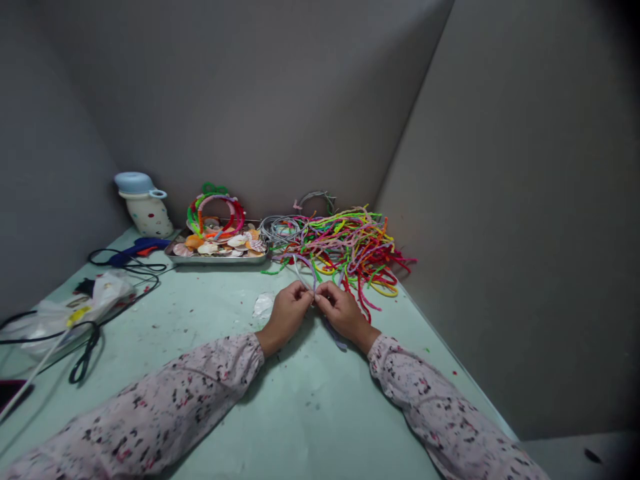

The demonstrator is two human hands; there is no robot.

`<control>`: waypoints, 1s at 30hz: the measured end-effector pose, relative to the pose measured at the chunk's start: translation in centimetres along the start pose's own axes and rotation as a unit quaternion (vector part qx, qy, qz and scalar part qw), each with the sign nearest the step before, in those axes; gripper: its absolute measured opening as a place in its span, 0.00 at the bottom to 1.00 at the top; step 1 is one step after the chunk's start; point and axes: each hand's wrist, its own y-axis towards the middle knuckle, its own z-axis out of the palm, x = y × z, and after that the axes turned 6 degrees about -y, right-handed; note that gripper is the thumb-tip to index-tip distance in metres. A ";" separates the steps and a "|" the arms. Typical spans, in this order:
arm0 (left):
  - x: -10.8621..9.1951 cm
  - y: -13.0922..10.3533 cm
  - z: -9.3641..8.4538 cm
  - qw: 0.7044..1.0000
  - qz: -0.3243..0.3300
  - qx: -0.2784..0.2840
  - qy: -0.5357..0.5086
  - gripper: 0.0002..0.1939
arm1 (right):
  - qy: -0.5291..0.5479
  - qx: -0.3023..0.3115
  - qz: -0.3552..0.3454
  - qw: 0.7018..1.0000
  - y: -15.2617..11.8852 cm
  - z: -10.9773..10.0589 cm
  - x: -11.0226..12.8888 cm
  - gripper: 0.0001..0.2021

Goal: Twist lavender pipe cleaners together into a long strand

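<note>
My left hand [290,308] and my right hand [343,310] meet over the middle of the table, fingertips pinched close together. Between them they grip a pale purple pipe cleaner [315,272], which loops up above the fingers beside a whitish-grey strand [298,269]. A purple end hangs down below my right hand. Just beyond the hands spreads a tangled heap of colourful pipe cleaners [350,243], in red, green, yellow and pink. The exact contact at the fingertips is too small to make out.
A metal tray [220,261] of seashells carries several fuzzy coloured rings [215,217]. Coiled grey wire [283,230] lies beside it. At left are a bottle [145,207], a blue glue gun [137,250], black cables [90,350] and a plastic bag [110,290]. Grey walls enclose the pale green table [300,413].
</note>
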 end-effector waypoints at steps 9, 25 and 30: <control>0.4 0.0 0.0 1.000 0.023 0.001 -0.019 0.10 | 0.002 -0.001 0.004 1.000 0.0 -0.1 0.0 0.07; 0.0 0.0 -0.1 0.997 -0.002 0.026 -0.071 0.13 | 0.006 -0.011 0.006 1.000 -0.1 -0.1 -0.1 0.06; 0.0 0.0 -0.1 0.997 0.002 0.019 -0.072 0.14 | 0.016 -0.012 0.007 1.000 -0.1 -0.1 0.0 0.06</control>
